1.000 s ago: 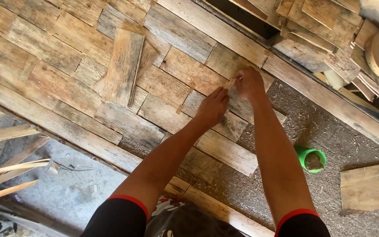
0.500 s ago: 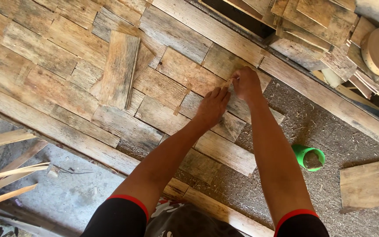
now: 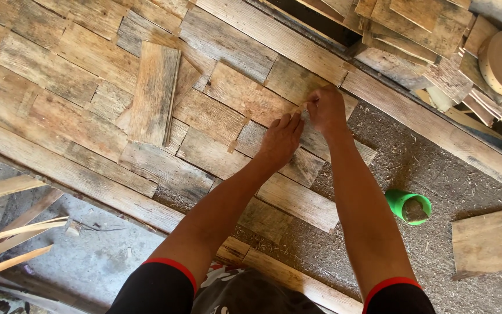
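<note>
The thin wooden strip (image 3: 298,109) looks light, stiff and likely to snap, best pinched at its end. It is sitting in a seam between planks, near the long beam (image 3: 437,131) along the panel's far edge. The right hand (image 3: 325,109) is pinching it, fingertips drawn together on the sliver. The left hand (image 3: 280,139) is lying flat on a weathered plank (image 3: 245,96) just beside it, fingers straight and slightly spread, pressing down. A green cup (image 3: 409,205) is standing on the sawdust-covered board, well apart.

Sunlit concrete floor (image 3: 97,261) lower left; sawdust-strewn board (image 3: 437,174) on the right.
</note>
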